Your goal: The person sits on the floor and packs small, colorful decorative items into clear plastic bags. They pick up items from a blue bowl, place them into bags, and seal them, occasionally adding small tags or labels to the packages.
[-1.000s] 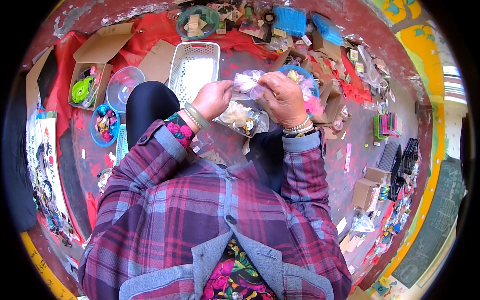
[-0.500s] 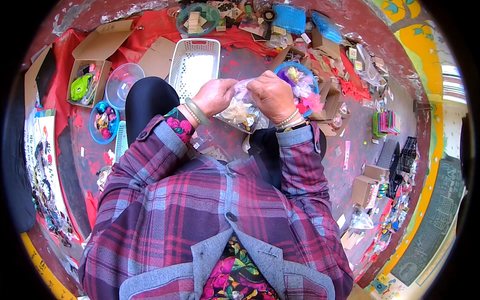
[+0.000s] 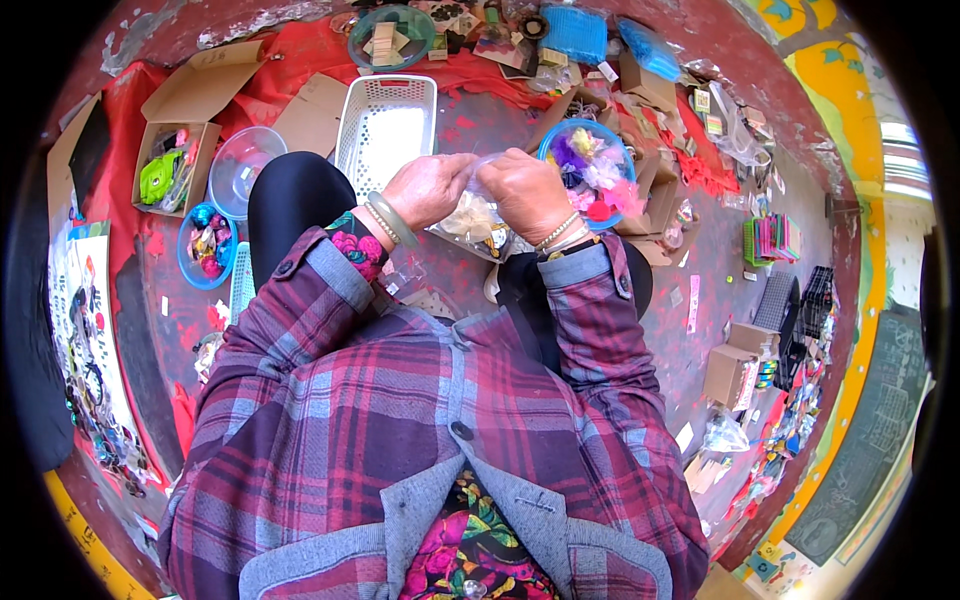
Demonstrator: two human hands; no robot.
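In front of my lap, both hands are close together at the top of a clear plastic bag (image 3: 470,220). My left hand (image 3: 425,192), with a jade-coloured bangle and beads at the wrist, is closed in a pinch on the bag's edge. Closed beside it, my right hand (image 3: 523,195) grips the other side of the same edge. A cream, ruffled thing and some dark and yellowish pieces show through the plastic. My right fingers partly cover the bag, so its full contents are hidden.
A white perforated basket (image 3: 385,125) stands just beyond my left hand. Right of my right hand is a blue basin (image 3: 588,123) of colourful fluffy pieces. A smaller blue basin (image 3: 208,277), a clear tub (image 3: 235,175) and an open carton (image 3: 177,215) sit at the left.
My right hand has shifted slightly left, closer to my left hand, and now covers less of the blue basin. Both hands still grip the bag.
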